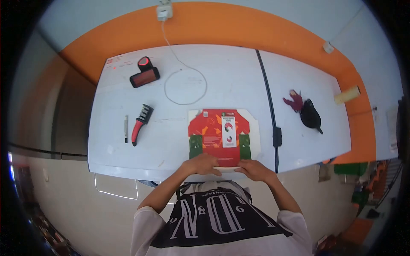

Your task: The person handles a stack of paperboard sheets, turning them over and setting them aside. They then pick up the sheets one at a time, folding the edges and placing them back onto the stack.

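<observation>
A flattened cardboard carton, printed red, orange and green with a white label panel, lies in front of me at the table's near edge. A white board-like edge shows along its right side. My left hand grips the near edge of the carton on the left, its fingers bent over the rim. At the right part of that same edge, my right hand pinches the cardboard between thumb and fingers. The undersides of both hands are hidden.
On the white table are a red-handled knife sharpener, a marker, a black device with a red ring, a phone-like device, a looped white cable, a maroon item, a black pouch and a yellowish roll.
</observation>
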{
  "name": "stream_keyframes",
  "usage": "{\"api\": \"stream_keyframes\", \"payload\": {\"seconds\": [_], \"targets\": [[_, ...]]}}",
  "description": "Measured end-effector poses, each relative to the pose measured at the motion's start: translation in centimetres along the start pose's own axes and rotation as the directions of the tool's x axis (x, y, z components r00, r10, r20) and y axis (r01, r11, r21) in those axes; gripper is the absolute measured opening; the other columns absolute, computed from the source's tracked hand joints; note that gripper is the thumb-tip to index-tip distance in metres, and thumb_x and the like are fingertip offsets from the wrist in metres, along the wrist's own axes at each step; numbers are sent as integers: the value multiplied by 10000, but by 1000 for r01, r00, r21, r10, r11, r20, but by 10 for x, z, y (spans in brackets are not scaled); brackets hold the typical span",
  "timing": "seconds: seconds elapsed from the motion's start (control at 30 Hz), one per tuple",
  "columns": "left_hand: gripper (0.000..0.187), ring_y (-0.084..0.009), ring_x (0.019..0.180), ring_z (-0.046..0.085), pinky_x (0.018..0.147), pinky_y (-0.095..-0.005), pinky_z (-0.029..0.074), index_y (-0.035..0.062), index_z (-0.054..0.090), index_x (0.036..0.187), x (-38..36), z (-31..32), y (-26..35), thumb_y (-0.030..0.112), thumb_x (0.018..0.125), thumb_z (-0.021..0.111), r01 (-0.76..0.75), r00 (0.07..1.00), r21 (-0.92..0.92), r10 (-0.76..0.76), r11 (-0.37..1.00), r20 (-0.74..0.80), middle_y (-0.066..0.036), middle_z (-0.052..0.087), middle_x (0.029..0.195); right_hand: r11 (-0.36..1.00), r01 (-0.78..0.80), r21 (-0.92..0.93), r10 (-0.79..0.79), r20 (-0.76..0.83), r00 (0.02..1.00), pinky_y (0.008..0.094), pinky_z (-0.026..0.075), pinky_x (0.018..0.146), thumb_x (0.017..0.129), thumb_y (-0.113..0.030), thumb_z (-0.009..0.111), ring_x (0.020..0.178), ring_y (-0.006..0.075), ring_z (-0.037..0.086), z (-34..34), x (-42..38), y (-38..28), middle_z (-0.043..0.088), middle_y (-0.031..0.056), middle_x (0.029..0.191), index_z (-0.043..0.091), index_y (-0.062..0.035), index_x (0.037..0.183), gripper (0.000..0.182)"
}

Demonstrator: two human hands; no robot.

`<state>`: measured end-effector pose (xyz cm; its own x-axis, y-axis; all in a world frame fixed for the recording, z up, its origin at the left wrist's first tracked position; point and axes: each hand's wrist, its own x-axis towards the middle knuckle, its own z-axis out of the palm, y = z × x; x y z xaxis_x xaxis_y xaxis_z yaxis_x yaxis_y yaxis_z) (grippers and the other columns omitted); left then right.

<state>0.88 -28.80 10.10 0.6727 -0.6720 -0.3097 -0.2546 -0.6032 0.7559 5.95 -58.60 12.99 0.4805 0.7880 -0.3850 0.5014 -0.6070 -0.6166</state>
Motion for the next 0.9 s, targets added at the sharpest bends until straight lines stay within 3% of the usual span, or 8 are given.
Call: {"api": "stream_keyframes", "payload": {"seconds": [0.13, 0.33, 0.43, 0.5, 0.63, 0.7, 0.77, 0.9], "targets": [[491, -406, 962, 695, 842, -497, 542, 31, 758, 1060, 3, 16, -12, 501, 921, 728, 45, 999, 29, -45, 999, 17, -197, 713, 975, 998, 67, 9, -67, -11, 998, 494, 531, 857, 1096, -380, 518, 1040, 381, 649, 22, 6, 11, 659, 158, 1082, 635, -52, 1126, 350], [451, -380, 971, 694, 834, -472, 549, 44, 754, 1106, -5, 33, -14, 464, 949, 710, -54, 994, -46, 50, 997, -96, -172, 695, 1026, 996, 67, -59, -68, -17, 998, 492, 542, 834, 1064, -385, 561, 983, 368, 668, 21, 10, 11, 665, 143, 984, 666, -39, 1055, 363], [374, -334, 984, 685, 827, -452, 558, 74, 741, 1172, -23, 47, 15, 353, 924, 727, 5, 967, 87, 17, 996, -253, -121, 669, 1056, 983, 110, -146, -121, -66, 991, 453, 564, 826, 1042, -382, 599, 1027, 334, 656, 25, -6, -2, 640, 115, 1038, 667, -58, 1069, 332], [380, -271, 1002, 662, 814, -414, 558, 104, 725, 1226, -36, 46, 30, 241, 871, 730, 34, 909, 450, 160, 893, -386, -68, 636, 1044, 970, 116, -215, -140, -97, 985, 436, 573, 826, 1031, -363, 625, 1060, 325, 647, 9, -18, -27, 635, 104, 1067, 668, -67, 1078, 303], [410, -231, 1001, 634, 801, -377, 548, 117, 724, 1236, -56, 7, 71, 195, 834, 727, 81, 917, 521, 142, 849, -373, -42, 615, 984, 955, 113, -273, -155, -139, 978, 404, 598, 782, 918, -165, 691, 1078, 309, 622, -23, -27, -59, 626, 84, 1082, 660, -65, 1101, 211], [418, -229, 1009, 636, 795, -363, 539, 96, 719, 1232, -62, -14, 85, 197, 827, 747, 80, 887, 522, 178, 849, -425, -38, 635, 1014, 936, 108, -335, -164, -144, 976, 393, 603, 760, 872, -100, 697, 1069, 303, 617, -43, -26, -70, 628, 79, 1078, 655, -54, 1109, 244], [434, -229, 1024, 634, 803, -368, 539, 96, 717, 1234, -73, -46, 101, 185, 812, 764, 98, 861, 498, 178, 862, -477, -36, 645, 1040, 881, 129, -456, -202, -116, 972, 378, 599, 767, 821, -13, 695, 1120, 279, 621, -73, -28, -88, 657, 85, 1212, 658, -32, 1242, 424], [445, -239, 947, 665, 749, -380, 557, 82, 741, 1170, -103, -79, 105, 46, 728, 786, 209, 757, 454, 151, 866, -636, -41, 689, 1058, 837, 81, -541, -265, -271, 925, 360, 598, 695, 813, -31, 676, 1014, 256, 615, -119, -31, -118, 650, 66, 1126, 660, -28, 1161, 348]]}}
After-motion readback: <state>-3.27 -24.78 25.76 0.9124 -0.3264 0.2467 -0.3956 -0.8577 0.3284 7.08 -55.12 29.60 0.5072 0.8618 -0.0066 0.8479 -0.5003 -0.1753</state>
